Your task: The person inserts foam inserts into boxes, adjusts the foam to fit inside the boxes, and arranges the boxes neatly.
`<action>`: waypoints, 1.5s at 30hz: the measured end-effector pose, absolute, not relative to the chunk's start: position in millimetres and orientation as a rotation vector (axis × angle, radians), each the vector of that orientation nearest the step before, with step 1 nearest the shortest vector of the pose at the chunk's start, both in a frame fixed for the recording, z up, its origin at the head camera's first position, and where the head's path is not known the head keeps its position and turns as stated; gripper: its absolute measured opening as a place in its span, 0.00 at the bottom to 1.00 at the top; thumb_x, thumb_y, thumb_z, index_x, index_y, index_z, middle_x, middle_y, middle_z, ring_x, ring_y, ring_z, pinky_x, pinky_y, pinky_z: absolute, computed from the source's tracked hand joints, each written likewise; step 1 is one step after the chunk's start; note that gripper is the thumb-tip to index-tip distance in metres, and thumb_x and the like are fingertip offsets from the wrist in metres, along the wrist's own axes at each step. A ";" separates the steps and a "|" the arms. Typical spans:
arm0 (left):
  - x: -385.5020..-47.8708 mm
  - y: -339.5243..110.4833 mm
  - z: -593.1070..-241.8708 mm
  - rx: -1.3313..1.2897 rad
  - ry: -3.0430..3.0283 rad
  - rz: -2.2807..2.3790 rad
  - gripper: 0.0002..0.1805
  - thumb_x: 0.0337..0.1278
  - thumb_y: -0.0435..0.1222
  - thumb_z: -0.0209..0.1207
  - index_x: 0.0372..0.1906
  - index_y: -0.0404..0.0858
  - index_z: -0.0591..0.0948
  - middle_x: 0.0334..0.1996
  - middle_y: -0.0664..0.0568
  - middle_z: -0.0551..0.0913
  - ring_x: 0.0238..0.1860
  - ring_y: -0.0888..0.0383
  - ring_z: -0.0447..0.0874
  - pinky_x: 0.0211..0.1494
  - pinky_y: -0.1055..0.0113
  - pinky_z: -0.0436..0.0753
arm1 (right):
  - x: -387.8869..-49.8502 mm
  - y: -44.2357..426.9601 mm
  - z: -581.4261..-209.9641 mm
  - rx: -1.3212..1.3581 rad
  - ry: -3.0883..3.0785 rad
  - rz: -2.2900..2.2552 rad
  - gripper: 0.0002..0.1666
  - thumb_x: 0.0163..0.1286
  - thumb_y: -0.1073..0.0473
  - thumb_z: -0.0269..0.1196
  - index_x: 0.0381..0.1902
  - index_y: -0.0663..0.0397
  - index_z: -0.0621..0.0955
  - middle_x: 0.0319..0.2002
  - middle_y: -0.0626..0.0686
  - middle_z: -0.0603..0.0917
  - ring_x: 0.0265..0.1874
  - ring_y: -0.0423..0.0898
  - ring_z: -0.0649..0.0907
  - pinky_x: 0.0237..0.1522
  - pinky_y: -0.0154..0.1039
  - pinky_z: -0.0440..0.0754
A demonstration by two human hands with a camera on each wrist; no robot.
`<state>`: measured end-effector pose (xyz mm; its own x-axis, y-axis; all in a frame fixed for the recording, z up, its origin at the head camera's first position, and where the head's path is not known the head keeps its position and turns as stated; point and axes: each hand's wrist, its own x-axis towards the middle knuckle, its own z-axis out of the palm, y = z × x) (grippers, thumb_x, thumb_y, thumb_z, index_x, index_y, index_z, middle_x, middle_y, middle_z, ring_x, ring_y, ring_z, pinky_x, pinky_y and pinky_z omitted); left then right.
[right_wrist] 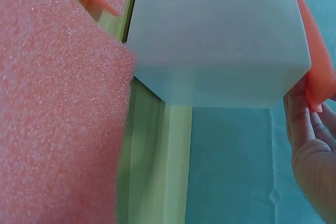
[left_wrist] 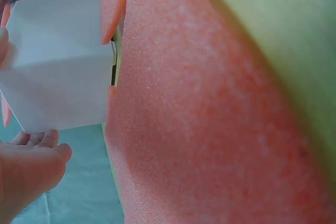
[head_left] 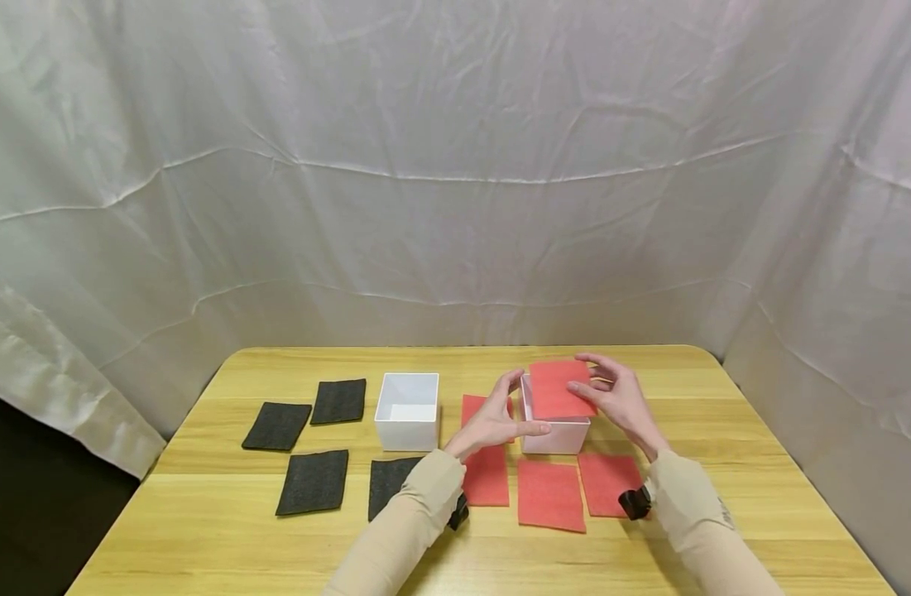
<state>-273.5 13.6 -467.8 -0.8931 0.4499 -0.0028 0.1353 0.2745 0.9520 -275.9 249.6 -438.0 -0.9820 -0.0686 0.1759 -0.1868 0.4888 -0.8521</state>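
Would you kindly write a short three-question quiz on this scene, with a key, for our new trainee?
1. How many black sheets show in the head view?
2. True or false: the right hand holds a black sheet.
3. Where is the sheet in that hand?
A. Under the left box
B. Over the opening of the right box
C. Flat on the table

Key
1. Four; one is partly hidden by the left sleeve.
2. False; it holds a red sheet.
3. B.
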 end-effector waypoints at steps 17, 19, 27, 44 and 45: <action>-274.2 15.6 -469.3 0.526 2.296 1.666 0.55 0.51 0.42 0.74 0.79 0.42 0.53 0.78 0.43 0.59 0.79 0.47 0.57 0.80 0.47 0.61 | -276.0 241.1 -432.1 0.291 -2.677 1.391 0.33 0.66 0.57 0.71 0.65 0.63 0.76 0.54 0.68 0.83 0.48 0.57 0.85 0.41 0.21 0.79; -274.8 16.1 -469.5 0.530 2.304 1.659 0.55 0.51 0.42 0.74 0.79 0.41 0.53 0.78 0.43 0.59 0.79 0.47 0.57 0.80 0.48 0.61 | -275.9 240.2 -431.9 0.300 -2.689 1.368 0.33 0.65 0.57 0.71 0.65 0.64 0.76 0.54 0.68 0.84 0.47 0.57 0.85 0.41 0.22 0.79; -274.3 15.6 -468.5 0.526 2.315 1.642 0.55 0.51 0.42 0.74 0.79 0.42 0.53 0.78 0.44 0.59 0.79 0.48 0.57 0.80 0.48 0.61 | -277.9 237.8 -431.0 0.345 -2.730 1.305 0.33 0.65 0.59 0.71 0.65 0.68 0.76 0.54 0.69 0.84 0.45 0.58 0.87 0.41 0.34 0.87; -274.4 15.8 -468.0 0.530 2.317 1.646 0.55 0.52 0.42 0.73 0.79 0.41 0.53 0.78 0.43 0.60 0.79 0.48 0.56 0.80 0.48 0.60 | -277.8 229.7 -429.2 0.559 -2.779 0.881 0.33 0.62 0.62 0.73 0.62 0.74 0.77 0.34 0.61 0.85 0.29 0.48 0.77 0.30 0.33 0.74; -274.4 16.0 -467.8 0.530 2.317 1.646 0.55 0.52 0.42 0.74 0.79 0.41 0.53 0.78 0.43 0.60 0.79 0.48 0.57 0.80 0.48 0.61 | -277.6 230.6 -430.9 0.565 -2.768 0.853 0.34 0.61 0.61 0.73 0.61 0.73 0.77 0.36 0.62 0.85 0.30 0.49 0.77 0.31 0.35 0.74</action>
<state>-274.4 16.0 -467.8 -0.9027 0.4302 0.0065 0.1479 0.2961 0.9436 -277.6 230.6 -430.9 -0.9093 -0.3011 0.2871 -0.4105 0.7619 -0.5010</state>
